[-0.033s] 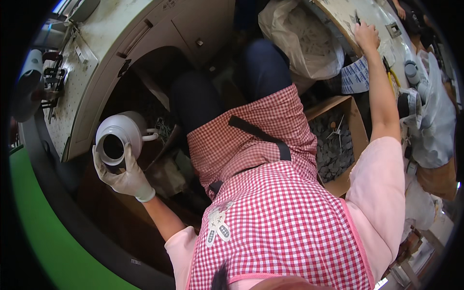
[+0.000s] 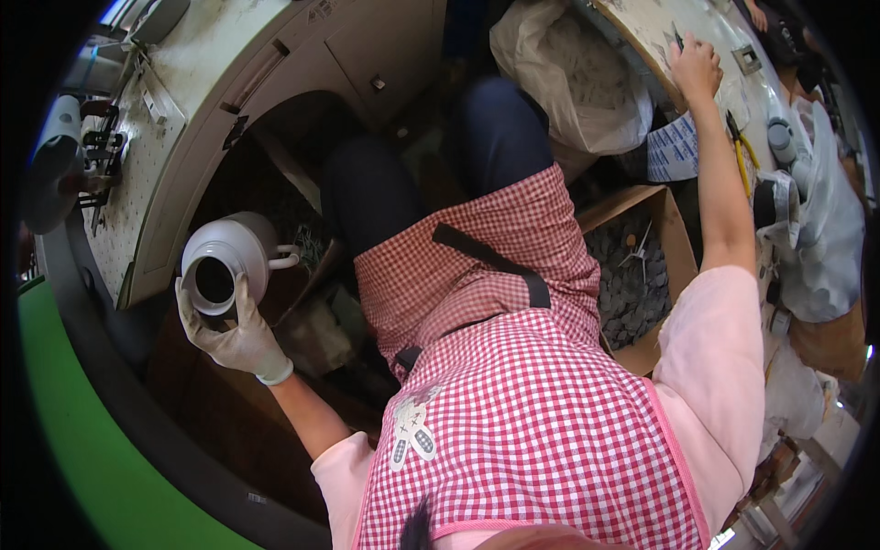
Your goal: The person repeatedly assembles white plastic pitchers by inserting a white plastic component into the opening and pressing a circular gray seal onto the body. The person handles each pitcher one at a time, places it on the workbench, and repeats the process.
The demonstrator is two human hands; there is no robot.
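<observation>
A white thermos-jug body (image 2: 246, 236) with a side handle hangs at the left, its dark round mouth turned up toward me. My left hand (image 2: 231, 344), in a pale glove, grips it with fingers and thumb on either side of the neck. Far to the right, my bare right hand (image 2: 695, 70) rests over the worktop's edge. Its fingers are closed around a slim dark tool (image 2: 678, 38), whose exact kind is too small to tell.
Yellow-handled pliers (image 2: 741, 151) lie right of my forearm. A carton (image 2: 678, 243) of grey flat pieces stands beside my leg. Beyond it is a plastic bag (image 2: 527, 46) of pale parts. Clamps (image 2: 103, 151) line the left bench (image 2: 197, 55).
My right hand and arm have shifted very slightly to the left. The left hand and the jug body look unchanged.
</observation>
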